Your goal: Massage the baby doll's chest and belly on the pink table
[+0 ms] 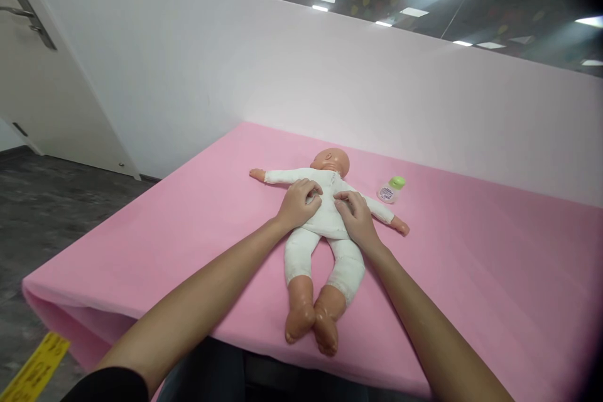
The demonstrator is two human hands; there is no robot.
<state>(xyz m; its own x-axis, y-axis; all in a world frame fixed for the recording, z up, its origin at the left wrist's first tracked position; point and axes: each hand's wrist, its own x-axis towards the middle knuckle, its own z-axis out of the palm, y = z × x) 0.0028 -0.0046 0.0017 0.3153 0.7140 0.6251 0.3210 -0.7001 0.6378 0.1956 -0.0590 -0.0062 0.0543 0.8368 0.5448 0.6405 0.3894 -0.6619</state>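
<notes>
Your left hand (298, 205) and right hand (357, 218) rest with loosely curled fingers on the white cloth torso of a baby doll (326, 221) stretched out beneath them, though you cannot tell whether the fingertips pinch the fabric. Beyond your hands, the doll's head (338, 162) is turned so its face is hidden, while a yellow printed strip (38, 364) well left of your hands is cut off. Past your right hand, a clear, green-capped bottle (389, 192) bears an unreadable label, its fill level indistinct.
</notes>
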